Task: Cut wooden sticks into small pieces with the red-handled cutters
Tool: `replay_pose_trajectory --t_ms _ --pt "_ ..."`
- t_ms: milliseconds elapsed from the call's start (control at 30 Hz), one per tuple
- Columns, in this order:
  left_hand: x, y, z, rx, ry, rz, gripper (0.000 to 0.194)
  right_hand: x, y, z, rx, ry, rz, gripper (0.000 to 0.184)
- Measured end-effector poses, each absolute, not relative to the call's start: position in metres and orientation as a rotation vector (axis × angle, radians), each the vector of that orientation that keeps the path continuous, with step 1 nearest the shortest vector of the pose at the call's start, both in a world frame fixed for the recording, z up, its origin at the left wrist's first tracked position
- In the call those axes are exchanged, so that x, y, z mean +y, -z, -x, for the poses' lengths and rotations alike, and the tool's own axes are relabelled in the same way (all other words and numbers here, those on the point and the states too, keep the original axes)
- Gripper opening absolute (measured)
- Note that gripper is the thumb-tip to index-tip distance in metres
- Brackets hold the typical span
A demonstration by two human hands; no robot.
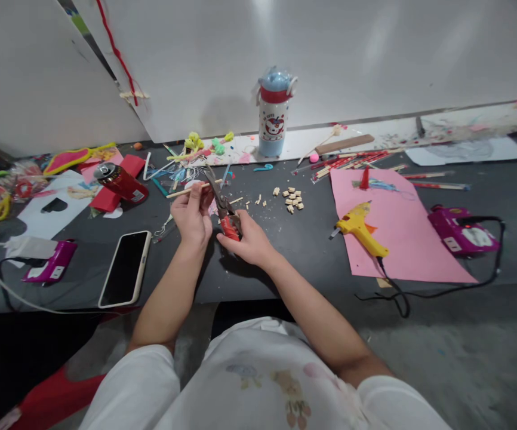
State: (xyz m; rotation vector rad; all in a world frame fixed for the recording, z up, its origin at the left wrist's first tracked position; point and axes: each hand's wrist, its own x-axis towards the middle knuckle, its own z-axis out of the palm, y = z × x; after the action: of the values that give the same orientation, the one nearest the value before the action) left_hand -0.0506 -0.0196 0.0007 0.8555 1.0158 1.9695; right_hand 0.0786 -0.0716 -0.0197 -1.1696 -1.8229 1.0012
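Observation:
Pinched in my left hand (pixel 193 214) is a thin wooden stick (pixel 181 193), held nearly level above the dark table. My right hand (pixel 253 239) grips red-handled pliers (pixel 228 227), whose metal jaws point up and away from me and meet the stick near its right end. Whether the jaws are closed on the wood is too small to tell. Just right of the pliers lie a few small wood bits (pixel 258 198). Farther right is a loose cluster of short cut wooden pieces (pixel 292 199).
A water bottle (pixel 273 119) stands behind my hands. To the right, a yellow glue gun (pixel 360 230) lies on pink paper (pixel 415 251) beside a purple power socket (pixel 462 232). On the left are a phone (pixel 125 269), a tilted red can (pixel 124 184) and another purple socket (pixel 51 263).

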Motion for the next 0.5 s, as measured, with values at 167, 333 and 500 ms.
replay_pose_trajectory --t_ms 167,333,500 --pt "-0.019 -0.001 0.05 1.03 -1.888 -0.872 0.028 -0.072 0.018 -0.079 -1.761 -1.05 1.275 0.047" --pt "-0.027 -0.001 0.043 0.934 -1.431 -1.024 0.054 -0.067 0.022 -0.081 -1.602 -1.088 1.339 0.048" --pt "-0.035 -0.001 0.041 0.911 -1.013 -1.282 0.07 -0.061 0.028 -0.082 -1.599 -1.091 1.385 0.049"
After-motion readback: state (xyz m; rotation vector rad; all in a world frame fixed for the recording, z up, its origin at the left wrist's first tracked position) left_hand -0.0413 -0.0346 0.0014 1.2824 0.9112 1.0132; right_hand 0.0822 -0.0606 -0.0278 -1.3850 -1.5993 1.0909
